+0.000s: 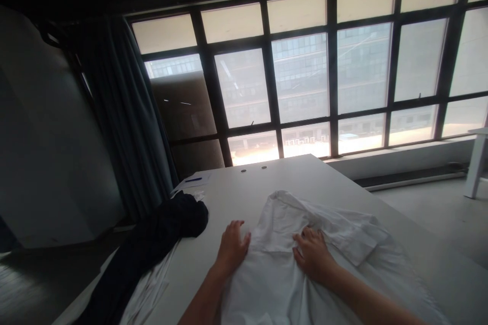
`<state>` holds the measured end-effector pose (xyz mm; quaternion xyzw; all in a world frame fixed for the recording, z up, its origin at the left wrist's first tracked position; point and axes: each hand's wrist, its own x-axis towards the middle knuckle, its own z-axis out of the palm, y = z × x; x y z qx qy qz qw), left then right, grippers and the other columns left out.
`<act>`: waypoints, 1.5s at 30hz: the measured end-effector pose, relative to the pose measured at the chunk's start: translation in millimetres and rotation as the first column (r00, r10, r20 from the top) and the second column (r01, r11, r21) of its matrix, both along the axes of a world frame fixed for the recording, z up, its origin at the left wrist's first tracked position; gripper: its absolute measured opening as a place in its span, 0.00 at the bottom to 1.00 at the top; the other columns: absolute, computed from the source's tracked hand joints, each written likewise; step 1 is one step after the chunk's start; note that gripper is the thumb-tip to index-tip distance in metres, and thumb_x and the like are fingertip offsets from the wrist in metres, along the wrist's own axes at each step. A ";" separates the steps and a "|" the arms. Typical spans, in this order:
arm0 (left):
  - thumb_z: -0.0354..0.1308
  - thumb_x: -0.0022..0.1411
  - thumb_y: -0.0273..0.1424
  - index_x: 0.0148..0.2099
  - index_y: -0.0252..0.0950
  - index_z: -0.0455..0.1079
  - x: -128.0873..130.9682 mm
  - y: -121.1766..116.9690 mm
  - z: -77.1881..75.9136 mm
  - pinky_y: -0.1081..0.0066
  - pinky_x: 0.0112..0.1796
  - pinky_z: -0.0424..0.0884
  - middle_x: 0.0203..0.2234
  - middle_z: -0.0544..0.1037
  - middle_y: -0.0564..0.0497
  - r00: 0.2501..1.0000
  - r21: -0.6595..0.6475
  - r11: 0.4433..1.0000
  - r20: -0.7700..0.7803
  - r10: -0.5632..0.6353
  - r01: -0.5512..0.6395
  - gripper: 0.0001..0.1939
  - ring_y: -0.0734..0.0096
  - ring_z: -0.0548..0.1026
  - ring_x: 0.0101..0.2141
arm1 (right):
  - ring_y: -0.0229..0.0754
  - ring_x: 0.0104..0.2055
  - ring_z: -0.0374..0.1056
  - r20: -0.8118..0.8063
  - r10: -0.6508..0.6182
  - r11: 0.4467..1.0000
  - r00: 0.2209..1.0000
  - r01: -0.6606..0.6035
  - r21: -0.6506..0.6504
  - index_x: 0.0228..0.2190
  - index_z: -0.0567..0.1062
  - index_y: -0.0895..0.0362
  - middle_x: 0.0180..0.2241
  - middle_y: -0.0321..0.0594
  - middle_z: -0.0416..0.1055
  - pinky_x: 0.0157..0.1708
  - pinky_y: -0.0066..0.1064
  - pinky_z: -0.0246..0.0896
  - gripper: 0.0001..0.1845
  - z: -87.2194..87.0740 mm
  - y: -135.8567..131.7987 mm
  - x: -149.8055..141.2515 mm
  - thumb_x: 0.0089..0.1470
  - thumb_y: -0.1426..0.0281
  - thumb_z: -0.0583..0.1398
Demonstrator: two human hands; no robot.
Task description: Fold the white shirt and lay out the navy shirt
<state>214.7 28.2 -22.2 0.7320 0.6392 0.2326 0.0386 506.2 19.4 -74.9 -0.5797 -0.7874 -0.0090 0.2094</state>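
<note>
A white shirt (274,279) lies spread and wrinkled over the near part of the white table (232,193), with what looks like a short sleeve on its right side. At the shirt's left edge is my left hand (231,248), thumb and fingers apart, nothing held in it. My right hand (314,256) rests on the middle of the shirt, fingers bent and slightly spread, the thumb apart from them. Creases run through the cloth below both hands. The shirt's near end passes out of view at the bottom.
Left of the shirt lies a dark garment (152,244) over some white cloth (152,284). A pen (193,180) rests on paper near the table's far left corner. Beyond stand a curtain (129,111) and windows (301,76); another table's leg (476,165) shows at right.
</note>
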 end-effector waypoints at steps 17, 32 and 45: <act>0.56 0.64 0.41 0.59 0.43 0.71 18.6 3.4 -26.9 0.56 0.66 0.48 0.66 0.64 0.48 0.959 -0.157 0.946 0.012 -0.284 0.282 0.22 0.56 0.56 0.67 | 0.52 0.50 0.62 -0.078 0.085 0.996 0.993 -0.086 -0.021 0.41 0.77 0.53 0.44 0.46 0.70 0.56 0.44 0.52 0.13 7.3 11.4 13.2 0.60 0.61 0.56; 0.32 0.70 0.53 0.52 0.34 0.70 8.1 6.2 -5.5 0.60 0.52 0.69 0.48 0.78 0.42 0.827 -0.227 0.960 0.562 -0.006 0.162 0.34 0.56 0.75 0.48 | 0.51 0.50 0.63 -0.103 0.092 0.993 0.990 -0.099 -0.059 0.40 0.77 0.51 0.44 0.44 0.70 0.55 0.43 0.53 0.12 10.8 19.8 12.6 0.58 0.60 0.58; 0.68 0.51 0.50 0.55 0.39 0.76 15.6 -27.1 19.8 0.59 0.55 0.69 0.48 0.81 0.47 0.770 -0.434 0.747 0.617 -0.160 0.503 0.33 0.52 0.75 0.51 | 0.52 0.50 0.64 -0.091 0.105 0.994 0.990 -0.108 -0.027 0.40 0.77 0.52 0.45 0.46 0.70 0.55 0.43 0.54 0.13 10.0 11.9 4.8 0.59 0.61 0.57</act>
